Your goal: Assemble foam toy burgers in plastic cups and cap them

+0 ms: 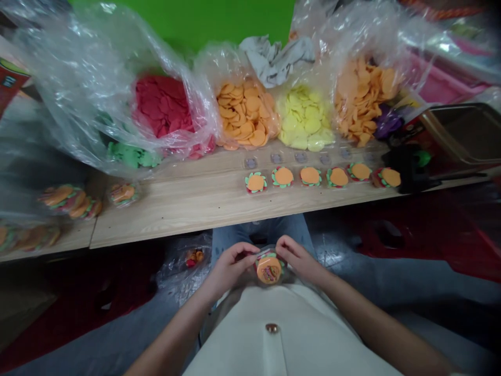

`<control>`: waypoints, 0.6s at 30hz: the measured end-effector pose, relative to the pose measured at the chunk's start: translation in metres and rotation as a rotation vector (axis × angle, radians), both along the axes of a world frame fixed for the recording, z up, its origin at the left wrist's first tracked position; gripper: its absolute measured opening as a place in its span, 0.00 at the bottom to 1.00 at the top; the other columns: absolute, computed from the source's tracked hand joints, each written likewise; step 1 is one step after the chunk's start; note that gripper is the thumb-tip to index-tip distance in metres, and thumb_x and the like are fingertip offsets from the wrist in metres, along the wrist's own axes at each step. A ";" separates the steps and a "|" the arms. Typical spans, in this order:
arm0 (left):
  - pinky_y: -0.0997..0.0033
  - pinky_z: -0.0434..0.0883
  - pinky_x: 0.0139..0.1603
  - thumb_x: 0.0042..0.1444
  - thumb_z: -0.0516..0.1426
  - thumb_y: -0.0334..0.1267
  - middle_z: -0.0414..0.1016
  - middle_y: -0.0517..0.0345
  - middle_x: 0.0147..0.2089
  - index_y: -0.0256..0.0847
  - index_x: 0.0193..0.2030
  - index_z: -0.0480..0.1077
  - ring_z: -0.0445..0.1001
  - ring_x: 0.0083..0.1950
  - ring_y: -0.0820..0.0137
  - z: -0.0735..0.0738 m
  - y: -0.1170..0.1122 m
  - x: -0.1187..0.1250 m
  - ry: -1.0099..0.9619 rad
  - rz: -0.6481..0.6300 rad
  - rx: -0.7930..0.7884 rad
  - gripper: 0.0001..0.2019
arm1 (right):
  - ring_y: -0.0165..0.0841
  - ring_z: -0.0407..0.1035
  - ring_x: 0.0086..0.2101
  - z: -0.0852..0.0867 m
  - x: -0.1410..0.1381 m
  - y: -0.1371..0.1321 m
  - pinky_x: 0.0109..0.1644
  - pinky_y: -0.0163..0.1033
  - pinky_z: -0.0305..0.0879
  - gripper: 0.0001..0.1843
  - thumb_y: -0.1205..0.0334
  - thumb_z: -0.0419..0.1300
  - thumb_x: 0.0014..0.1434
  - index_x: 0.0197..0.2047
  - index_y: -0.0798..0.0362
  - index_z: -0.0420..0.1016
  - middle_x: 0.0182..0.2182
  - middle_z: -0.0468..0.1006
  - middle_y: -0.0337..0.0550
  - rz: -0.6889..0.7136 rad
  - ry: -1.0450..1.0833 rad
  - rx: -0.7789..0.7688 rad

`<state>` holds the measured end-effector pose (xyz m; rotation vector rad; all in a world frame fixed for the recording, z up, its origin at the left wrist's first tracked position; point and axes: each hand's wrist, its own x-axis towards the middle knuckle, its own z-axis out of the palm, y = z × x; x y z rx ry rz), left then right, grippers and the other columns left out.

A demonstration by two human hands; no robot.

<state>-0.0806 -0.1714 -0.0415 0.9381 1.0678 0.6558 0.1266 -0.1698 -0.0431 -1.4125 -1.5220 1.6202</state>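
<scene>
Held over my lap is a toy burger in a clear plastic case, its orange bun top printed with a small picture. My left hand pinches the case's left upper edge between thumb and fingers. On the opposite side, my right hand grips the right upper edge with bent fingers. Green and red layers show around the bun. Ahead on the wooden table, a row of several toy burgers sits in open clear cases, with small clear lids behind them.
Along the back lie plastic bags of red pieces, orange discs, yellow pieces and more orange pieces. Green pieces lie at left. Packed burgers stand at the far left. A dark tape dispenser-like object is at right.
</scene>
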 end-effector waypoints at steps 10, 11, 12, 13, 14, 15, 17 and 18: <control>0.78 0.71 0.37 0.46 0.61 0.35 0.69 0.59 0.36 0.38 0.38 0.67 0.69 0.32 0.79 0.010 0.044 0.029 -0.416 0.355 -0.184 0.12 | 0.29 0.64 0.22 0.018 0.007 0.040 0.27 0.37 0.64 0.21 0.41 0.48 0.55 0.29 0.52 0.60 0.20 0.67 0.36 -0.236 0.230 -0.089; 0.77 0.71 0.37 0.47 0.60 0.36 0.69 0.60 0.37 0.39 0.39 0.67 0.69 0.33 0.79 0.016 0.048 0.031 -0.437 0.326 -0.169 0.11 | 0.29 0.64 0.22 0.020 0.008 0.044 0.27 0.37 0.63 0.20 0.41 0.48 0.56 0.29 0.52 0.60 0.20 0.67 0.36 -0.248 0.241 -0.043; 0.76 0.71 0.38 0.48 0.59 0.37 0.69 0.60 0.39 0.40 0.39 0.66 0.69 0.35 0.77 0.022 0.053 0.032 -0.457 0.295 -0.155 0.11 | 0.29 0.63 0.22 0.022 0.008 0.048 0.28 0.37 0.63 0.20 0.42 0.48 0.56 0.29 0.51 0.60 0.20 0.66 0.35 -0.252 0.245 0.009; 0.75 0.71 0.38 0.49 0.59 0.38 0.69 0.59 0.41 0.41 0.41 0.65 0.70 0.37 0.76 0.028 0.057 0.032 -0.470 0.261 -0.142 0.11 | 0.29 0.63 0.22 0.024 0.009 0.051 0.29 0.36 0.63 0.20 0.43 0.48 0.57 0.29 0.51 0.61 0.20 0.66 0.35 -0.243 0.242 0.060; 0.74 0.71 0.38 0.50 0.58 0.39 0.68 0.58 0.43 0.42 0.43 0.65 0.70 0.39 0.74 0.035 0.061 0.033 -0.472 0.220 -0.131 0.13 | 0.28 0.63 0.23 0.026 0.010 0.053 0.30 0.36 0.63 0.19 0.44 0.48 0.57 0.28 0.52 0.61 0.20 0.66 0.36 -0.215 0.230 0.102; 0.74 0.71 0.37 0.51 0.57 0.40 0.68 0.56 0.44 0.43 0.45 0.64 0.70 0.40 0.72 0.041 0.064 0.034 -0.463 0.174 -0.120 0.15 | 0.28 0.63 0.24 0.028 0.011 0.054 0.31 0.36 0.62 0.19 0.44 0.47 0.58 0.28 0.52 0.61 0.20 0.67 0.36 -0.171 0.217 0.132; 0.73 0.71 0.37 0.50 0.58 0.40 0.68 0.54 0.46 0.42 0.50 0.63 0.71 0.40 0.70 0.050 0.070 0.037 -0.422 0.094 -0.094 0.19 | 0.28 0.64 0.24 0.031 0.014 0.053 0.31 0.36 0.62 0.20 0.45 0.46 0.59 0.27 0.52 0.62 0.21 0.67 0.37 -0.100 0.211 0.162; 0.73 0.70 0.36 0.50 0.58 0.40 0.69 0.53 0.45 0.42 0.50 0.63 0.71 0.40 0.70 0.053 0.072 0.041 -0.399 0.073 -0.078 0.20 | 0.28 0.64 0.25 0.032 0.016 0.051 0.31 0.36 0.62 0.20 0.45 0.46 0.59 0.28 0.52 0.62 0.21 0.67 0.37 -0.099 0.221 0.167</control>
